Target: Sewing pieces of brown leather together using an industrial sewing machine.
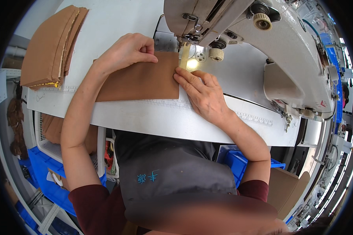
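The left hand curved over a brown panel [137, 80] that lay flat on the white worktop [121, 113]. Its thumb and curled fingers made a narrow grip near the panel's far edge; from where we stood, we could not tell whether it pinched material. The right hand [202, 92] spread nearly straight fingers, close together, at the panel's right edge; any pinch beneath was hidden. A pale strip [185, 56] ran just beyond that grip, under the sewing machine [290, 43]. Well left of the left grip stood a stack [49, 47] of brown pieces. The panel looked light and supple, smooth enough perhaps to slide, and hardly fragile. Flat fingers on its right edge, with a light pinch at its far edge, seemed the surest hold.
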